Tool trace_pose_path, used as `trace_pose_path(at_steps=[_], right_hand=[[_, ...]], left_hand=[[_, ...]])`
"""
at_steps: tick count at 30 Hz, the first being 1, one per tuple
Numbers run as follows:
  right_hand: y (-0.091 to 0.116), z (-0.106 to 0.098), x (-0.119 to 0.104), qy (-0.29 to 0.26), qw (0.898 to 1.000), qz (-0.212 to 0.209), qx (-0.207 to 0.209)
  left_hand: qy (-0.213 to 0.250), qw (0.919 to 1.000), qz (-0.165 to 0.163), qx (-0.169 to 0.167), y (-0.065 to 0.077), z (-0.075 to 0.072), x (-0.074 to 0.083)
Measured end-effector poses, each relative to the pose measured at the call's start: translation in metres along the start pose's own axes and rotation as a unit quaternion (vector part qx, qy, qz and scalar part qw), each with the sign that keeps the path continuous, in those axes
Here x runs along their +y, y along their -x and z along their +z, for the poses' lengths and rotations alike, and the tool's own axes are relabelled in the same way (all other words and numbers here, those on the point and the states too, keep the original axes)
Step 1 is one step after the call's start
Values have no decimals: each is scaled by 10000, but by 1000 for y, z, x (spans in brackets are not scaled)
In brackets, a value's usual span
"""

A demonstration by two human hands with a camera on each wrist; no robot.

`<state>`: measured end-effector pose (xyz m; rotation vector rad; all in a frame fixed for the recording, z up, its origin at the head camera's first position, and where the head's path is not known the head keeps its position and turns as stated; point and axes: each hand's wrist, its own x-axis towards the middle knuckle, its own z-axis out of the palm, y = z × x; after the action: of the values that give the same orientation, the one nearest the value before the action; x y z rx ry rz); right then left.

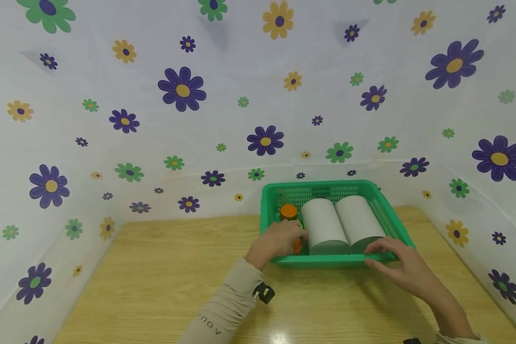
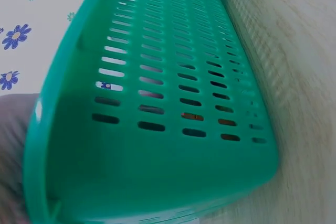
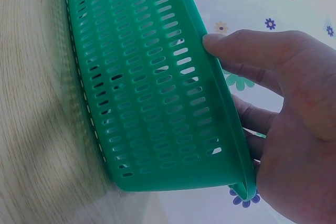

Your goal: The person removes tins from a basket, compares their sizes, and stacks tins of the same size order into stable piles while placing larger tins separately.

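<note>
A green plastic basket [image 1: 327, 259] with slotted walls stands on the table. My left hand [image 1: 281, 237] reaches over its front left rim, fingers bent down inside. Those fingertips are hidden, so whether they grip anything does not show. Just beyond that hand is an orange-topped container [image 1: 289, 211], and an orange piece [image 1: 297, 246] shows beside it. My right hand [image 1: 402, 267] holds the front rim near the right corner. In the right wrist view its thumb [image 3: 226, 45] lies against the rim, with the other fingers on the far side. Two white cylindrical rolls [image 1: 324, 224] lie side by side in the basket.
The basket sits toward the back right of the wooden table [image 1: 176, 272]. White cloth walls [image 1: 223, 119] printed with flowers enclose the table at the back and both sides. Bare wood lies left of the basket.
</note>
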<state>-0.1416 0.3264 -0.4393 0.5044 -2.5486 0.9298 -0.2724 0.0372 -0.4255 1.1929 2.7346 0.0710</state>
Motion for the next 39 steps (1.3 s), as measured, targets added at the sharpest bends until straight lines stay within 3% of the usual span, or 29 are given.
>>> trace_pose_path(at_steps=[5,13,17,23,29,31,35,39], right_hand=[[1,0,1,-9,10000,-2,-40],[-1,-3,4,-56,10000,63,-13],[1,-2,5,-117,9999,93,-35],[0,2,4,-129,9999,83,-40],[-1,1,3,-112,9998,119,-102],[-2,1,2,-128,9998,145,-93],[-1,2,3,-124,9998,107,-67],[-1,3,6,-166,9996,-211,-27]], left_hand=[[80,9997,50,217,3,-1,-1],[316,9928,420,1072,9,-13,-5],[657,9872,513,1358,15,-15,-7],[1534,9733,583,1606,30,-15,-11],[2327,9474,768,2060,45,-17,-14],[2642,9346,828,2232,49,-17,-16],[3457,9002,830,2516,58,-15,-19],[3738,8751,706,2990,70,-13,-26]])
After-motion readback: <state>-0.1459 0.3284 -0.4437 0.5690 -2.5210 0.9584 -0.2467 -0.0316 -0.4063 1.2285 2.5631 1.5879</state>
